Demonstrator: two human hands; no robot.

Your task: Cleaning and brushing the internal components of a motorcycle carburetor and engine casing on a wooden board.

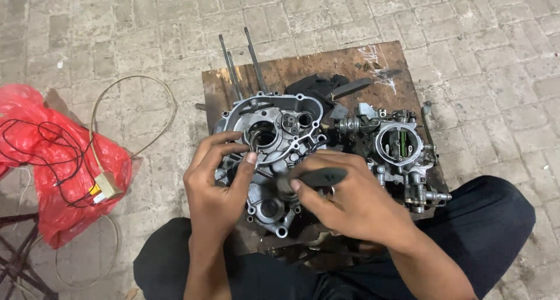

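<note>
Both hands [280,189] over engine case [271,137], black-handled tool [321,176] in right.

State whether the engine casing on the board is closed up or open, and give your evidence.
Open: the engine casing lies uncovered on the wooden board, its bores and inner cavities exposed.

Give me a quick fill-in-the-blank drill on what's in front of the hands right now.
1. The right hand grips a tool with a ____ handle.
2. The left hand rests on the grey metal engine casing, which lies on a ____ board.
3. The carburettor sits to the ____ of the casing.
4. The plastic bag on the paving is ____.

Missing words: black; wooden; right; red
</note>
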